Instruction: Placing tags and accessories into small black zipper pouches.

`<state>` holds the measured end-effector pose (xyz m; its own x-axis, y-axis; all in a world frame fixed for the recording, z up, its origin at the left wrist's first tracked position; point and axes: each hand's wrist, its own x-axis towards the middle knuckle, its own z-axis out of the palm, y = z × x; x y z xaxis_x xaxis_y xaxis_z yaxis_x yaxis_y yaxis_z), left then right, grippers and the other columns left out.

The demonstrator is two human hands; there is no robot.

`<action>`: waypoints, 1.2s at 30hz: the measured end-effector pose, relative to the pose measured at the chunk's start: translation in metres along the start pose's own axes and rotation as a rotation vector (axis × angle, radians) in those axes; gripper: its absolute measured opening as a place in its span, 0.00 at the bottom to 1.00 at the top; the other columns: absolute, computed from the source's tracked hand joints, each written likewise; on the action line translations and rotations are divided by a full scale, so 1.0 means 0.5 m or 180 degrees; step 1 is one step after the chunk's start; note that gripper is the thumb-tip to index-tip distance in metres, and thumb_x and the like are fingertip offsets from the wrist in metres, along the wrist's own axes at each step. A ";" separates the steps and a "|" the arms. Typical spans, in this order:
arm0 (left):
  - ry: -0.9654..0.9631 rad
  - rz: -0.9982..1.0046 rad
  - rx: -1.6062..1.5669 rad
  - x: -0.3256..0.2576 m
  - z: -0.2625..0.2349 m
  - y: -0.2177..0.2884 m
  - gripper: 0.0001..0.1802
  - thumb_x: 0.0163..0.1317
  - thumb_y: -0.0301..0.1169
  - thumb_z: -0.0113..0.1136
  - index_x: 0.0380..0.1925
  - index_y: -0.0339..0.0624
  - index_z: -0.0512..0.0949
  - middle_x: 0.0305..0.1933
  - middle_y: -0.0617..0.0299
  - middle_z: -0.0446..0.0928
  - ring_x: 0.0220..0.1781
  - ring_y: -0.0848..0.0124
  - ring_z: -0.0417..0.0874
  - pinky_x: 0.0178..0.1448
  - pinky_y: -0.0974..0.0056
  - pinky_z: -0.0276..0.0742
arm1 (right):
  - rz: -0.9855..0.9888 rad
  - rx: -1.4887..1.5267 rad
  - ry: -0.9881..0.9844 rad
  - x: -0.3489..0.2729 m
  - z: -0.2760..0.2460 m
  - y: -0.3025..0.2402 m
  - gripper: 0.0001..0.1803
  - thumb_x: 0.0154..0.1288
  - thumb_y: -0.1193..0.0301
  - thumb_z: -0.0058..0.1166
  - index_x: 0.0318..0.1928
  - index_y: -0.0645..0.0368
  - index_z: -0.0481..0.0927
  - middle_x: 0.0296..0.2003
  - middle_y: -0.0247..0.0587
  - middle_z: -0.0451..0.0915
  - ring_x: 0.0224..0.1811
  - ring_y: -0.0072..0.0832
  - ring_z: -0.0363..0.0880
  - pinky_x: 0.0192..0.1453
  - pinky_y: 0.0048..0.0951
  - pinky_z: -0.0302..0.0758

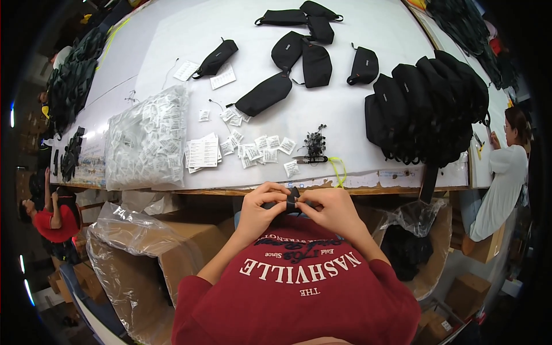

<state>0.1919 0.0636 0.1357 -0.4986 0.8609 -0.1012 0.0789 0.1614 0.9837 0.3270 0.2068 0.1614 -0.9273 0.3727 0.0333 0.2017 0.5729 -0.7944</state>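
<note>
Close to my body, just off the table's front edge, both hands pinch a small black fabric piece [292, 199], perhaps a folded strap; its exact kind is hard to make out. My left hand [263, 210] grips its left side and my right hand [333, 208] its right, with the fingertips almost meeting. Beyond them on the table lie a clump of small black tags or clips [315, 144], a dark-handled knife or blade [311, 160], a yellow-green cord [339, 171] and loose white sachets [269, 148].
A clear bag of white sachets [146, 141] and a stack of printed cards [203, 152] lie left. Black pouches [265, 95] spread across the white table [190, 40]; more pouches [422, 109] pile up right. Lined cartons [187, 241] flank me. Other people [506, 167] work at the sides.
</note>
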 end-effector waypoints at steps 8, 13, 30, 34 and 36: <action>0.0310 0.0288 0.0862 -0.013 0.001 0.002 0.06 0.47 0.22 0.64 0.27 0.36 0.80 0.37 0.63 0.74 0.33 0.69 0.73 0.42 0.67 0.70 | -0.0307 -0.0394 0.0158 -0.010 0.043 0.014 0.05 0.54 0.68 0.60 0.30 0.56 0.81 0.21 0.37 0.78 0.22 0.33 0.77 0.27 0.31 0.72; 0.0363 0.0203 0.0211 -0.012 -0.011 0.010 0.05 0.48 0.20 0.63 0.28 0.34 0.78 0.38 0.60 0.74 0.37 0.72 0.75 0.44 0.71 0.70 | 0.0172 0.0571 0.0142 0.001 0.032 0.004 0.05 0.57 0.68 0.59 0.32 0.56 0.81 0.18 0.34 0.74 0.19 0.25 0.72 0.24 0.27 0.67; -0.0084 -0.0086 -0.1591 0.003 -0.044 0.104 0.04 0.62 0.24 0.57 0.34 0.34 0.76 0.35 0.57 0.80 0.35 0.78 0.79 0.39 0.75 0.72 | 0.0426 0.3786 0.0290 0.013 -0.020 0.024 0.06 0.67 0.74 0.49 0.41 0.57 0.65 0.34 0.47 0.82 0.13 0.07 0.54 0.18 0.10 0.51; 0.0177 -0.0108 -0.1247 0.020 0.002 0.130 0.04 0.61 0.23 0.59 0.35 0.35 0.78 0.30 0.60 0.80 0.30 0.83 0.76 0.34 0.77 0.68 | 0.0433 0.3725 0.0303 0.017 -0.007 0.003 0.05 0.67 0.73 0.50 0.40 0.56 0.68 0.32 0.44 0.82 0.15 0.08 0.58 0.18 0.11 0.53; -0.0121 -0.0060 -0.1069 0.026 0.007 0.131 0.05 0.61 0.24 0.59 0.35 0.34 0.78 0.27 0.61 0.80 0.25 0.85 0.74 0.31 0.79 0.66 | 0.0435 0.3652 0.0384 0.018 -0.001 -0.004 0.06 0.67 0.74 0.51 0.40 0.57 0.68 0.27 0.36 0.80 0.16 0.09 0.60 0.19 0.12 0.54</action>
<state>0.1935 0.0870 0.1983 -0.4643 0.8776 -0.1190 -0.2218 0.0149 0.9750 0.3184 0.2095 0.1637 -0.8713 0.4830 -0.0868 -0.1635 -0.4525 -0.8766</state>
